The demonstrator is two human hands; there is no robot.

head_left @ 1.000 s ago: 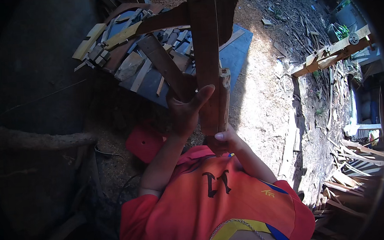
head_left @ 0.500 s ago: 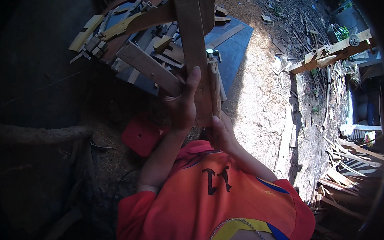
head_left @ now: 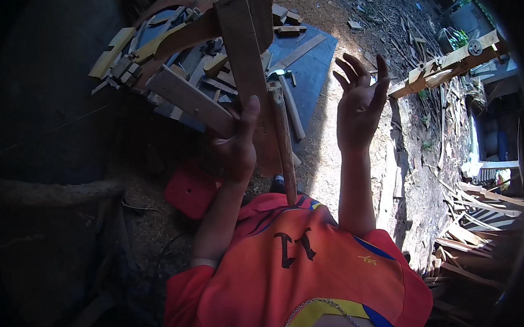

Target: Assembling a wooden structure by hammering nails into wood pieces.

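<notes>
My left hand [head_left: 237,147] is closed around an assembly of joined wooden boards [head_left: 239,52], its thumb lying along the tall upright board. A short flat board and a curved piece jut leftward from it. My right hand [head_left: 361,108] is raised to the right, palm showing, fingers spread, holding nothing. Between the hands, a rough wooden stick [head_left: 283,144] stands beside the assembly, its lower end against my shirt. A hammer [head_left: 290,100] with a pale handle lies on the worktable just beyond the stick.
The dark worktable [head_left: 313,57] ahead carries many wood offcuts [head_left: 128,70]. A red stool [head_left: 191,189] stands below, left of my left forearm. Sawdust covers the ground. A beam [head_left: 446,65] and piled wood strips [head_left: 478,223] are at right; a log [head_left: 50,185] is at left.
My right hand has let go of the assembly's lower end and moved up and right, its fingers opening. The assembly in my left hand has shifted slightly left. More of the hammer shows.
</notes>
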